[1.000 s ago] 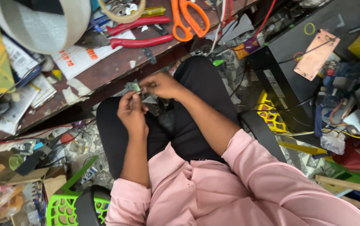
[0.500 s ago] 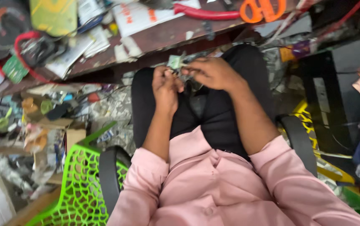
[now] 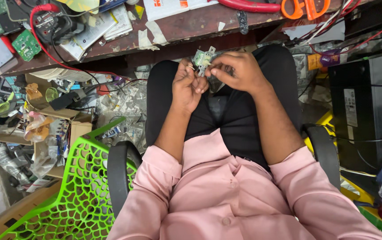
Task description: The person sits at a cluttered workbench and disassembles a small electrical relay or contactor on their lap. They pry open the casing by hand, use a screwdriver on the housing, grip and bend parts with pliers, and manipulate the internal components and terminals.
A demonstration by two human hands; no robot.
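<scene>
Item inspected: one small electronic part [image 3: 203,58], pale green and white, with metal tabs projecting at its top corner and sides. It is held off any surface, over the person's lap, just below the front edge of the wooden workbench [image 3: 191,33]. It sits tilted, top corner pointing toward the bench. The left hand [image 3: 188,84] pinches it from below-left; the right hand [image 3: 237,71] grips its right side. Finer detail cannot be made out.
</scene>
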